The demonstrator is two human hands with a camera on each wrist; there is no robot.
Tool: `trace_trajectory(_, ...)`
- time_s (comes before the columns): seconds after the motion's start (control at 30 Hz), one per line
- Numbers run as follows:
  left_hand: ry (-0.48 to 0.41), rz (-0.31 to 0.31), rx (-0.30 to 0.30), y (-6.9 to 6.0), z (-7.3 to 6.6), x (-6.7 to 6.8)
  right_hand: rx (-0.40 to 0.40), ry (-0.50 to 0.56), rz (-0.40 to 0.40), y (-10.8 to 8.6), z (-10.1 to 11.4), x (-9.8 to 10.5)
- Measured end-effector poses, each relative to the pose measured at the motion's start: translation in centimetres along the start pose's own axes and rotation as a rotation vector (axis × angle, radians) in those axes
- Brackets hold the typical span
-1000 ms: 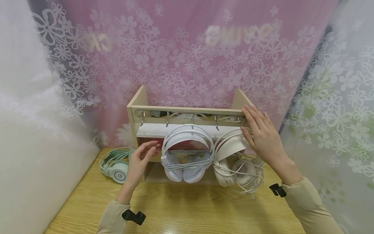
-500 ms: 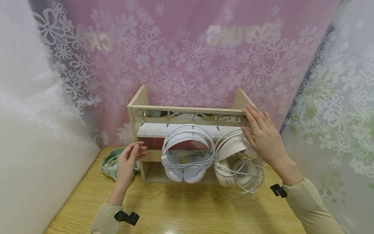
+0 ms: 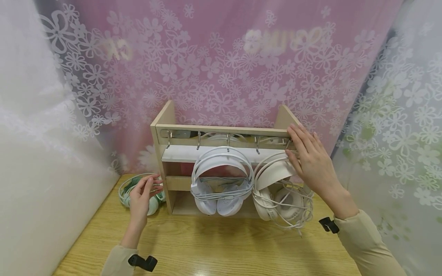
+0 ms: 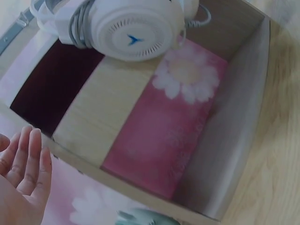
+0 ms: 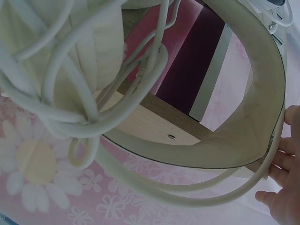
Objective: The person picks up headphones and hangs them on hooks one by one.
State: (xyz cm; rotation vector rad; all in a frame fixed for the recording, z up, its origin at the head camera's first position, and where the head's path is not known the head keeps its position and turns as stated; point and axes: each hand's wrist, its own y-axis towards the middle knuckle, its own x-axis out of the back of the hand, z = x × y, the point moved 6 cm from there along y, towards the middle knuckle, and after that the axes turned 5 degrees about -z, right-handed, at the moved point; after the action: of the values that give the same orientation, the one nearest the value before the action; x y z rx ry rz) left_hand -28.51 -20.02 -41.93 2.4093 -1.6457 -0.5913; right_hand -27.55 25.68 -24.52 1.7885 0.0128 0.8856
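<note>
My left hand point(image 3: 142, 197) hovers in front of the green headphones point(image 3: 129, 188), which lie on the table left of a small wooden rack point(image 3: 179, 184). Its fingers are loosely bent with nothing in them. In the left wrist view that hand point(image 4: 26, 173) is beside the rack's side panel. My right hand point(image 3: 313, 163) rests on the rack's upper right corner, fingers straight. Just below it hang cream headphones point(image 3: 276, 174) with a loosely wound cable; their headband point(image 5: 262, 56) runs close to the fingers. White headphones point(image 3: 221, 165) hang from the middle hook.
A row of metal hooks point(image 3: 198, 140) lines the rack's front rail. Behind it is a white shelf point(image 3: 179, 153) with a cable and a dark item at the back. Flowered curtains point(image 3: 221, 61) stand close around the wooden table point(image 3: 207, 245).
My left hand has moved left and down, away from the rack's front, and now partly covers the green headphones. My right hand stays on the rack's corner.
</note>
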Motion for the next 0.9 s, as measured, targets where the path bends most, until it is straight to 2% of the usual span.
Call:
trace_trajectory(0.17, 0.061, -0.036, 0.021, 0.2, 1.2, 1.3, -0.001, 0.006, 0.001, 0.0, 0.0, 0.1)
trace_trajectory(0.27, 0.116, -0.040, 0.012, 0.2, 1.8, 2.0, 0.000, 0.008, -0.001, 0.0, 0.0, 0.1)
trace_trajectory(0.53, 0.307, -0.002, -0.108, 0.5, 2.7, 3.0, -0.003, 0.009, -0.002, 0.0, 0.0, 0.1)
trace_trajectory(0.73, 0.528, -0.018, -0.097, 0.9, 3.6, 3.8, -0.009, 0.004, 0.008, -0.1, 0.0, 0.1)
trace_trajectory(0.83, 0.641, 0.004, -0.106, 1.1, 4.0, 4.0, -0.007, 0.003, 0.008, 0.0, 0.0, 0.0)
trace_trajectory(0.9, 0.692, 0.026, -0.133, 1.2, 4.3, 4.1, -0.006, 0.003, 0.006, 0.0, 0.0, 0.0)
